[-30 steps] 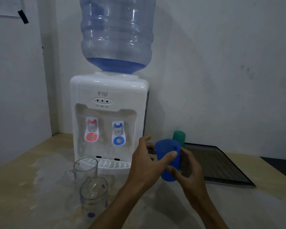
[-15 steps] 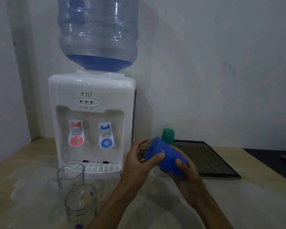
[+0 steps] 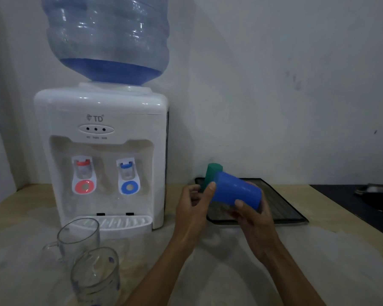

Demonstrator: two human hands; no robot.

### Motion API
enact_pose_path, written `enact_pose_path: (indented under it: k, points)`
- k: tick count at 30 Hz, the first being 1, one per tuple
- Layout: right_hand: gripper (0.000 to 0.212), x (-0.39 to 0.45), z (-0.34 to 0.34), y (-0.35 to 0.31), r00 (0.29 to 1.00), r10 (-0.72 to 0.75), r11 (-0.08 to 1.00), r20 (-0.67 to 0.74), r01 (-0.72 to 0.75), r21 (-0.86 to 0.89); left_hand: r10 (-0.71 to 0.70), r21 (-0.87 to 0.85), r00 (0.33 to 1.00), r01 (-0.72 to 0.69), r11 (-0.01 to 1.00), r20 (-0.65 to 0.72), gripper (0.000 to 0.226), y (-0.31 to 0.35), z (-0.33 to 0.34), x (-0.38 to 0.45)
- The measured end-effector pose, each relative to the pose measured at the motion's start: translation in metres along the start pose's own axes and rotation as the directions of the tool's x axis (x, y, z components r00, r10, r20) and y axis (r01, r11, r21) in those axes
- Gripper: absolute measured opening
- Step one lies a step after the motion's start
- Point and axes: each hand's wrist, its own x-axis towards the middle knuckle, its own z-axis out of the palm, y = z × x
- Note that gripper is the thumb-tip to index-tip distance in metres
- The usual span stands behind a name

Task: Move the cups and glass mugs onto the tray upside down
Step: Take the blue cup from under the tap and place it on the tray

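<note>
**Blue cup held tilted above the tray**

At centre right of the frame, both hands held a blue cup point(image 3: 236, 193) on its side over the near edge of a dark tray point(image 3: 281, 208). The right hand point(image 3: 255, 219) gripped it from below, fingers closed on it; the left hand point(image 3: 192, 208) pressed its thumb to the cup's end. A green cup point(image 3: 211, 173) stood behind on the tray. Two glass mugs point(image 3: 77, 237) point(image 3: 95, 274) stood upright on the surface at lower left, before a water dispenser point(image 3: 102, 155).

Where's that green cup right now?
The green cup stands upside down on the tray's far left corner, right of the water dispenser, just behind the blue cup being held.
</note>
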Motion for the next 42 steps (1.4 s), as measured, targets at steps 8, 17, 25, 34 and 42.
enact_pose_path:
  k: [8,17,25,34,42]
  points:
    - [0.039,0.009,-0.018,0.002,0.918,-0.080,0.996,-0.390,0.091,0.011,-0.088,0.131,0.995,0.094,0.987,-0.057,0.029,-0.057,-0.009,-0.001]
    - [0.046,0.012,-0.031,0.006,0.809,-0.158,0.984,-0.566,0.085,-0.154,-0.030,0.162,0.998,0.040,0.986,-0.061,0.011,-0.071,-0.014,0.004]
    - [0.069,0.024,-0.040,0.002,0.789,-0.270,0.899,-0.551,0.002,-0.438,-0.062,0.110,0.994,0.072,0.991,-0.092,0.007,-0.074,-0.013,0.009]
    - [0.083,0.118,-0.054,0.004,0.915,-0.176,0.561,-0.363,-0.210,-0.801,-0.047,0.125,0.990,0.064,0.990,-0.132,0.007,-0.079,-0.008,0.012]
    - [0.096,0.181,-0.056,0.043,0.949,-0.042,0.347,-0.314,-0.280,-0.895,-0.055,0.136,0.987,0.076,0.988,-0.153,0.008,-0.079,-0.005,0.015]
